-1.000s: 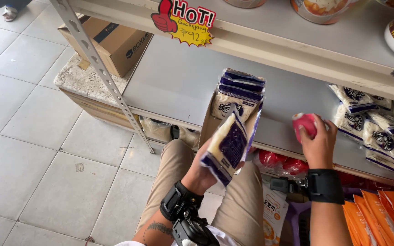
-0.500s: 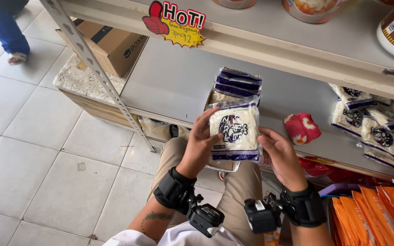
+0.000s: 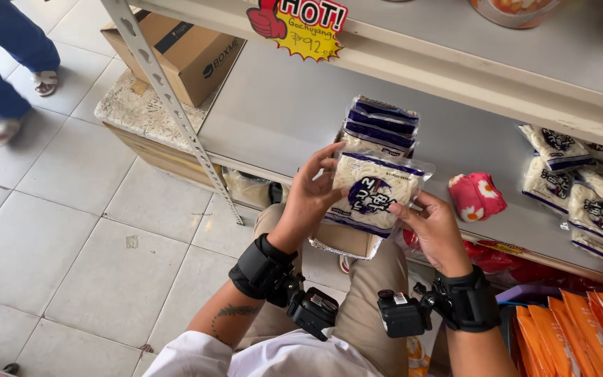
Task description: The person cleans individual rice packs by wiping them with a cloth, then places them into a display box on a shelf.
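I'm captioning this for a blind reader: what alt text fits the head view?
Both hands, left hand and right hand, hold a noodle pack above a grey shelf, over a carton of more packs, beside a pink cloth.

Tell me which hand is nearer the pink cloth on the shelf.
Right. The right hand holds the noodle packet's lower right corner, just left of the pink cloth without touching it. The left hand grips the packet's far left edge.

Pink floral cloth (image 3: 477,196), cardboard box (image 3: 188,50), orange packets (image 3: 581,328)
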